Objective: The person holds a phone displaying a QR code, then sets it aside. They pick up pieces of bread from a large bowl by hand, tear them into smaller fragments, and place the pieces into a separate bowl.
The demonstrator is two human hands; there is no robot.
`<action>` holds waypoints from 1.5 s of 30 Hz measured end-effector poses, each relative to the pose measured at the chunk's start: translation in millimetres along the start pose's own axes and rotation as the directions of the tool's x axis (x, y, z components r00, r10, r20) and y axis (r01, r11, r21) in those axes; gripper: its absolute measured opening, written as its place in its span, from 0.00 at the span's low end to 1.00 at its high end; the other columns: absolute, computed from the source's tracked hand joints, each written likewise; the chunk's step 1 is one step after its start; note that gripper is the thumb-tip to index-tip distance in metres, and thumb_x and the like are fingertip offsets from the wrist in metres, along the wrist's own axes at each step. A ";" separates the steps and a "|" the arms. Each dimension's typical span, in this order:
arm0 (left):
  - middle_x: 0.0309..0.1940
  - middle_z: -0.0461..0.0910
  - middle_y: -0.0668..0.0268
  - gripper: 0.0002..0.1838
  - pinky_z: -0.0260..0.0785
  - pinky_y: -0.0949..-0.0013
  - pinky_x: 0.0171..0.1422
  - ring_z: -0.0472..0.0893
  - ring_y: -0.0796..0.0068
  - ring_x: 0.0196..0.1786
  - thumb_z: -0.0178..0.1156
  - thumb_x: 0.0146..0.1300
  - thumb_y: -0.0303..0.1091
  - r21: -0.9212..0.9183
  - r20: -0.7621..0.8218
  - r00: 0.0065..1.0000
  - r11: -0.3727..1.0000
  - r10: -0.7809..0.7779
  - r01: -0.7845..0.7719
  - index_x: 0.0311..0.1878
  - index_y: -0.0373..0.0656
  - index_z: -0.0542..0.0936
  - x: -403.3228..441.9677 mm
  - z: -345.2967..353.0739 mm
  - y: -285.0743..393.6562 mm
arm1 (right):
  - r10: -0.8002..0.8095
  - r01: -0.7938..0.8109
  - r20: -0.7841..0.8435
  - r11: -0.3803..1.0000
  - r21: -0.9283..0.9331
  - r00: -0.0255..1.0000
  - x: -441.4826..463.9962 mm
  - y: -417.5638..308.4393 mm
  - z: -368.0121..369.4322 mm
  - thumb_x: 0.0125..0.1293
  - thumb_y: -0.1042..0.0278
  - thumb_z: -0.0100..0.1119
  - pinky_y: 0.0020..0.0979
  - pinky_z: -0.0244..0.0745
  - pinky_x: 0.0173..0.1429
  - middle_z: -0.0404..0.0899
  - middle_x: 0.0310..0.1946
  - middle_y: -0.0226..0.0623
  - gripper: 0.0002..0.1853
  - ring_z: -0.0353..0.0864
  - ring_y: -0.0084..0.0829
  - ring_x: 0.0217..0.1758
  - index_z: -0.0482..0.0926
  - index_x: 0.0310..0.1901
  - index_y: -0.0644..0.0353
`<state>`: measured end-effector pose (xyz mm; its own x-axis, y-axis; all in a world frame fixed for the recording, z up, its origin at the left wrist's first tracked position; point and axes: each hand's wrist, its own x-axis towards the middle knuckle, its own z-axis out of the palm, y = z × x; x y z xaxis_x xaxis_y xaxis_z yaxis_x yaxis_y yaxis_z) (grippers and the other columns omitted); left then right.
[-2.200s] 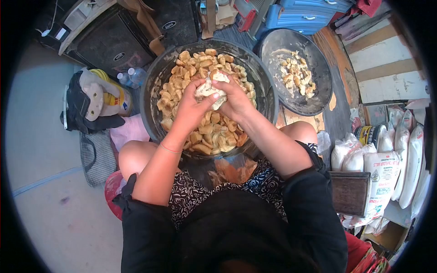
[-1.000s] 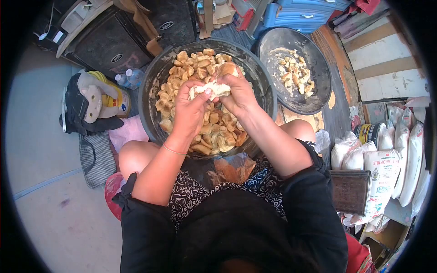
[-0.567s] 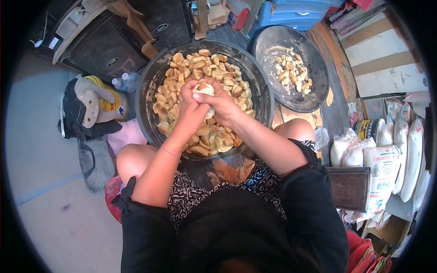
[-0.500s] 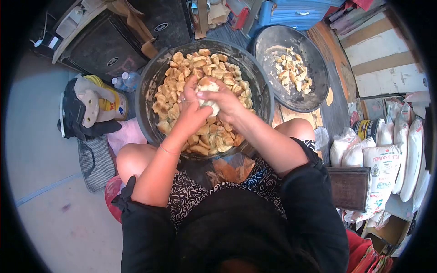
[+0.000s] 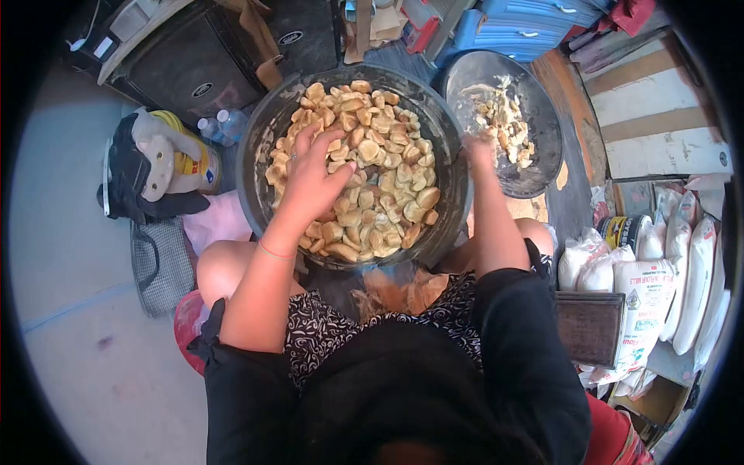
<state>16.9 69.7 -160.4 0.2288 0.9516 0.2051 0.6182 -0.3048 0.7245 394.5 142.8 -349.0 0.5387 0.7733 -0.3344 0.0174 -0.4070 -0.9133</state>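
Note:
A large dark basin (image 5: 452, 174) stands between my knees, filled with golden-brown pieces of bread (image 5: 372, 151). My left hand (image 5: 314, 172) lies over the bread at the left of the basin, fingers spread, touching the upper pieces; I see nothing gripped in it. My right hand (image 5: 479, 149) is at the right rim, between this basin and a second, shallower dark basin (image 5: 546, 101). Motion blurs its fingers, so whether it holds anything is unclear. In the second basin lies a small heap of paler torn bread (image 5: 508, 128).
Flour sacks (image 5: 645, 298) and a dark wooden box (image 5: 590, 329) stand at the right. At the left are two plastic bottles (image 5: 231, 126), a yellow container (image 5: 203, 167) and a checkered bag (image 5: 163, 267). Black speakers (image 5: 182, 85) and blue drawers (image 5: 511, 35) stand behind.
My hands have parted; the pale bread held between them is no longer seen there. The right hand moved right to the rim, and the left hand opened over the bread.

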 end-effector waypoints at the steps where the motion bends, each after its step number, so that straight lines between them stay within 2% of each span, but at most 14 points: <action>1: 0.59 0.59 0.50 0.26 0.55 0.55 0.64 0.63 0.48 0.61 0.62 0.51 0.38 0.000 -0.001 1.000 1.000 -0.003 0.003 0.54 0.44 0.70 -1.3 -2.6 2.6 | -0.229 0.282 0.169 0.851 -0.443 0.959 -38.8 0.3 15.1 0.52 0.69 0.58 0.36 0.75 0.43 0.78 0.40 0.43 0.17 0.80 0.37 0.33 0.75 0.47 0.56; 4: 0.59 0.61 0.52 0.24 0.52 0.59 0.66 0.62 0.51 0.63 0.61 0.52 0.38 0.061 -0.003 0.999 0.997 -0.036 0.037 0.53 0.43 0.72 -4.3 -7.8 8.4 | 0.022 0.485 0.487 0.041 -0.873 0.873 -103.3 24.5 38.7 0.55 0.72 0.50 0.46 0.66 0.57 0.72 0.51 0.40 0.16 0.70 0.38 0.57 0.74 0.47 0.55; 7: 0.58 0.62 0.52 0.23 0.53 0.56 0.65 0.63 0.51 0.62 0.61 0.53 0.39 0.081 0.026 1.000 0.997 0.007 -0.009 0.52 0.43 0.73 -5.9 -11.4 5.3 | -0.328 0.515 0.546 -0.182 -0.837 0.771 -104.6 112.0 35.0 0.58 0.66 0.47 0.49 0.62 0.58 0.69 0.52 0.39 0.16 0.67 0.36 0.59 0.72 0.50 0.51; 11: 0.57 0.65 0.53 0.22 0.55 0.56 0.63 0.65 0.52 0.61 0.60 0.53 0.39 0.101 0.096 0.995 0.995 0.012 -0.021 0.51 0.42 0.73 -12.1 -11.3 3.8 | -0.234 0.567 0.627 -0.277 -0.776 0.743 -109.1 82.0 27.8 0.55 0.64 0.52 0.47 0.63 0.59 0.71 0.50 0.39 0.18 0.69 0.36 0.57 0.71 0.50 0.51; 13: 0.55 0.66 0.54 0.22 0.58 0.57 0.61 0.66 0.54 0.60 0.60 0.52 0.38 0.127 0.155 0.988 0.992 0.003 -0.023 0.51 0.41 0.73 -12.4 -14.0 1.9 | 0.052 0.573 0.575 0.047 -0.818 0.817 -106.8 47.2 29.0 0.48 0.62 0.59 0.44 0.66 0.57 0.74 0.46 0.40 0.22 0.72 0.38 0.54 0.72 0.48 0.53; 18: 0.55 0.66 0.52 0.28 0.60 0.60 0.62 0.68 0.51 0.57 0.63 0.49 0.37 0.014 0.256 0.967 1.000 0.015 -0.019 0.55 0.40 0.70 -13.4 5.3 -12.4 | -0.024 0.532 0.754 0.723 -0.440 0.657 -105.3 -62.3 48.5 0.46 0.66 0.65 0.29 0.72 0.38 0.74 0.29 0.33 0.17 0.75 0.24 0.33 0.70 0.36 0.61; 21: 0.55 0.66 0.49 0.39 0.60 0.60 0.63 0.69 0.48 0.56 0.67 0.45 0.36 0.034 0.175 0.981 0.995 0.083 -0.090 0.61 0.39 0.62 -10.7 12.0 -4.8 | -0.207 0.668 0.857 0.718 -0.194 0.472 -152.6 -133.8 53.2 0.47 0.63 0.67 0.30 0.68 0.41 0.73 0.30 0.34 0.18 0.70 0.26 0.33 0.69 0.35 0.59; 25: 0.53 0.70 0.57 0.38 0.65 0.66 0.57 0.72 0.65 0.54 0.70 0.46 0.35 -0.484 0.269 0.963 0.860 -0.026 0.159 0.60 0.36 0.63 1.6 4.4 8.0 | -0.340 0.704 0.859 0.709 -0.034 0.384 -189.9 -174.5 38.7 0.51 0.65 0.65 0.26 0.69 0.40 0.74 0.32 0.33 0.15 0.71 0.24 0.34 0.69 0.36 0.59; 27: 0.49 0.73 0.63 0.33 0.68 0.71 0.52 0.74 0.73 0.50 0.68 0.49 0.34 -0.760 0.439 0.887 0.467 -0.143 0.452 0.58 0.37 0.64 4.3 -5.2 22.5 | -0.283 0.205 0.763 0.958 0.199 0.582 -190.9 -177.7 27.7 0.55 0.67 0.62 0.23 0.70 0.39 0.74 0.33 0.33 0.14 0.74 0.22 0.35 0.68 0.39 0.60; 31: 0.47 0.74 0.66 0.26 0.69 0.72 0.46 0.75 0.76 0.47 0.63 0.55 0.30 -0.911 0.306 0.940 0.242 -0.151 0.336 0.56 0.39 0.66 1.7 3.8 24.2 | -0.132 -0.142 0.661 0.928 0.344 0.739 -203.1 -177.5 22.8 0.57 0.66 0.59 0.24 0.73 0.42 0.75 0.36 0.35 0.17 0.77 0.24 0.36 0.67 0.44 0.61; 33: 0.48 0.74 0.66 0.26 0.70 0.71 0.46 0.75 0.75 0.47 0.61 0.56 0.28 -0.905 0.303 0.941 0.264 -0.152 0.334 0.58 0.40 0.65 3.0 1.6 20.2 | -0.177 0.011 0.608 0.964 0.266 0.774 -175.4 -144.5 33.0 0.58 0.63 0.59 0.25 0.75 0.42 0.74 0.40 0.39 0.22 0.78 0.27 0.39 0.65 0.51 0.64; 35: 0.48 0.74 0.65 0.27 0.70 0.70 0.46 0.75 0.76 0.47 0.60 0.57 0.27 -0.894 0.314 0.940 0.291 -0.133 0.340 0.59 0.40 0.63 3.5 4.1 15.3 | -0.738 0.828 0.392 0.543 -0.139 0.550 -169.2 -127.7 45.3 0.59 0.61 0.58 0.26 0.76 0.40 0.72 0.45 0.42 0.28 0.77 0.28 0.41 0.62 0.58 0.65; 39: 0.48 0.74 0.65 0.28 0.70 0.70 0.46 0.75 0.75 0.47 0.58 0.57 0.26 -0.921 0.225 0.962 0.289 -0.152 0.261 0.61 0.40 0.62 2.9 12.4 19.1 | -0.269 0.192 0.851 0.960 0.201 0.451 -213.8 -158.6 54.3 0.62 0.64 0.57 0.30 0.76 0.46 0.65 0.54 0.42 0.31 0.73 0.32 0.51 0.55 0.63 0.63; 45: 0.46 0.74 0.63 0.32 0.68 0.73 0.47 0.75 0.74 0.46 0.60 0.54 0.26 -0.848 0.226 0.916 0.395 -0.331 0.352 0.62 0.37 0.61 2.0 27.9 1.7 | -0.348 0.307 0.761 0.929 0.205 0.548 -216.3 -141.2 69.1 0.58 0.74 0.59 0.26 0.78 0.40 0.69 0.46 0.39 0.31 0.76 0.26 0.41 0.58 0.62 0.64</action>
<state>39.3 70.0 -177.1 0.1747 0.9640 -0.2003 -0.3131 0.2473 0.9169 217.3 66.6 -163.9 -0.3519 0.9351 -0.0419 0.0088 -0.0415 -0.9991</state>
